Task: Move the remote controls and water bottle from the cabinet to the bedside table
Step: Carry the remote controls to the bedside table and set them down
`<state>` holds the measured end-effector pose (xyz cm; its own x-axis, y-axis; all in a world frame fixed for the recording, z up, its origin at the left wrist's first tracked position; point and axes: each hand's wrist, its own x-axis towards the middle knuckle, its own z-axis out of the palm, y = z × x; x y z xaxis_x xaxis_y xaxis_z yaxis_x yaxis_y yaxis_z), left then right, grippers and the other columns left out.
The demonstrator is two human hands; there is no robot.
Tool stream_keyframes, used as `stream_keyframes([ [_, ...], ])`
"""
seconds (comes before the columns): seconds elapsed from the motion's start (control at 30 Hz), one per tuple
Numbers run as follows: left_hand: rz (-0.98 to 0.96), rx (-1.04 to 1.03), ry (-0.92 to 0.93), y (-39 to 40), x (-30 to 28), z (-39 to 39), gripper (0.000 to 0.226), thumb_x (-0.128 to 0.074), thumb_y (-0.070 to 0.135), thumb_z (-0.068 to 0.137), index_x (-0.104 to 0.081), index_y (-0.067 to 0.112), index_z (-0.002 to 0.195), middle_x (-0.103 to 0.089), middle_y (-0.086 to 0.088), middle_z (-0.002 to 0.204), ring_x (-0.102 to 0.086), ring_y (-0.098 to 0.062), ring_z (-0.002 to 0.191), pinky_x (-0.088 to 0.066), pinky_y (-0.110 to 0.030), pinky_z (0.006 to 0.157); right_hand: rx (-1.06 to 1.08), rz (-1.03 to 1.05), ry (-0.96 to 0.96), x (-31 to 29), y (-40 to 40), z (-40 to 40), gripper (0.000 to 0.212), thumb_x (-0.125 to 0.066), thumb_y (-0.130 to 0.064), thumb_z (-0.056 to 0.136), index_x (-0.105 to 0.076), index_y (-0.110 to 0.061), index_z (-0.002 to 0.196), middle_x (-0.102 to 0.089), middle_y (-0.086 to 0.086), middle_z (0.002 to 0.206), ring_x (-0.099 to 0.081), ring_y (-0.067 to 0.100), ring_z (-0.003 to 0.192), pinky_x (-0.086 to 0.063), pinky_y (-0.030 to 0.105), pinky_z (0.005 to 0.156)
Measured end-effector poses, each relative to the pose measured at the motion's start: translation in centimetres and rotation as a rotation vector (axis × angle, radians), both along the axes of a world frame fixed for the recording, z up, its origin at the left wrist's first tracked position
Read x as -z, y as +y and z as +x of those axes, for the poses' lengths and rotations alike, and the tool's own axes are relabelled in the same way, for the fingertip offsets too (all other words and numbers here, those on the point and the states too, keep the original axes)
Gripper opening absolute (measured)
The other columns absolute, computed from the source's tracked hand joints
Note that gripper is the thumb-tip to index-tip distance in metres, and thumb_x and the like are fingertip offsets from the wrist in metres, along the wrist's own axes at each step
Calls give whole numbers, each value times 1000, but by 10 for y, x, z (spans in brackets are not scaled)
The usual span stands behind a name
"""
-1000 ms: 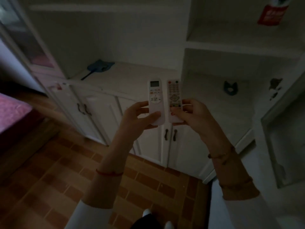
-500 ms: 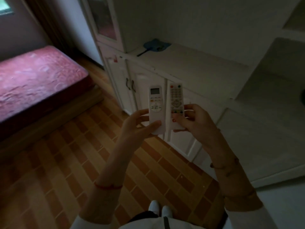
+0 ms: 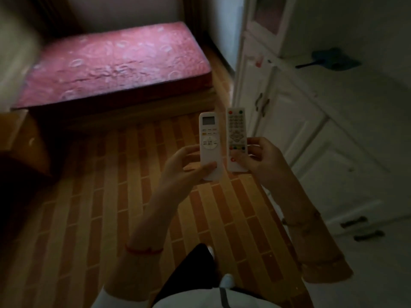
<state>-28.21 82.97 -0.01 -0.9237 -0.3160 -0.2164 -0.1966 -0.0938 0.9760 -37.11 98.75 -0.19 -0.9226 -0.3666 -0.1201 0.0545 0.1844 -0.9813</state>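
Note:
My left hand grips the lower end of a white air-conditioner remote with a small screen at its top. Beside it, my right hand holds a white TV remote covered in small buttons, with red and green ones at the top. Both remotes stand upright side by side, in front of me above the floor. The white cabinet runs along my right. A wooden bedside table shows at the left edge, partly cut off. No water bottle is in view.
A bed with a red mattress lies ahead at the back. A blue fly swatter rests on the cabinet's counter. Brown brick-pattern flooring stretches between me and the bed. The room is dim.
The view has swung left, away from the cabinet toward the bed and the bedside table. Both hands keep the same grip on the remotes.

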Motion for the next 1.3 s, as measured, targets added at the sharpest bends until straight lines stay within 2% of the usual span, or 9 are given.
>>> stream_keyframes([
  [0.07, -2, -72, -10, -20, 3, 3, 49, -70, 10, 81, -52, 11, 127, -63, -3, 111, -70, -11, 88, -59, -24, 68, -81, -14, -29, 2, -26, -7, 34, -68, -13, 82, -49, -11, 110, -66, 2, 99, -66, 8, 82, -56, 18, 55],
  [0.2, -12, -200, -8, -65, 12, 1, 48, -69, 13, 82, -52, 14, 127, -63, -3, 113, -70, -14, 91, -59, -23, 68, -209, -3, -52, 9, -84, -27, 38, -67, -12, 83, -48, -6, 115, -65, 7, 109, -66, 9, 87, -59, 23, 60],
  [0.37, 2, -348, 7, -140, 21, -16, 46, -68, 13, 82, -51, 17, 124, -62, -1, 113, -69, -15, 93, -58, -23, 68, -351, 44, -61, 18, -175, -64, 40, -69, -17, 82, -48, -10, 116, -66, 9, 112, -68, 20, 94, -61, 39, 70],
  [0.53, -12, -501, 14, -241, 18, -31, 44, -70, 15, 81, -51, 22, 121, -62, 6, 110, -68, -12, 93, -57, -20, 65, -493, 35, -49, 14, -296, -93, 36, -67, -17, 84, -48, -13, 114, -65, -1, 105, -66, 10, 89, -58, 20, 60],
  [0.67, -29, -615, 4, -325, 13, -44, 45, -72, 15, 79, -51, 24, 118, -60, 6, 112, -65, -13, 98, -57, -20, 64, -579, 14, -43, 9, -390, -109, 36, -67, -19, 83, -49, -13, 115, -65, -2, 105, -67, 9, 90, -58, 20, 63],
  [0.8, -35, -708, -12, -394, 10, -57, 49, -74, 17, 77, -53, 21, 122, -60, 12, 107, -64, -10, 97, -57, -20, 63, -660, -1, -65, 10, -469, -126, 36, -66, -17, 84, -48, -13, 116, -63, -5, 102, -66, 6, 86, -55, 15, 57],
  [0.97, -16, -789, -34, -471, 17, -78, 51, -76, 22, 76, -54, 24, 122, -61, 5, 118, -60, -17, 112, -60, -28, 72, -751, 21, -58, 16, -560, -157, 38, -67, -20, 83, -49, -13, 117, -64, -2, 107, -67, 9, 92, -57, 19, 64],
  [1.17, -17, -899, -12, -566, 28, -120, 48, -74, 20, 78, -54, 24, 122, -62, 10, 112, -64, -12, 103, -58, -21, 68, -850, 31, -62, 29, -680, -210, 36, -69, -22, 82, -50, -17, 112, -65, 0, 107, -68, 10, 92, -59, 22, 68],
  [1.3, -17, -982, -18, -643, 26, -159, 45, -75, 21, 76, -55, 27, 117, -65, 3, 114, -66, -15, 101, -59, -28, 72, -935, 22, -34, 23, -770, -255, 39, -69, -21, 82, -51, -11, 115, -66, 5, 110, -69, 15, 95, -60, 31, 77],
])
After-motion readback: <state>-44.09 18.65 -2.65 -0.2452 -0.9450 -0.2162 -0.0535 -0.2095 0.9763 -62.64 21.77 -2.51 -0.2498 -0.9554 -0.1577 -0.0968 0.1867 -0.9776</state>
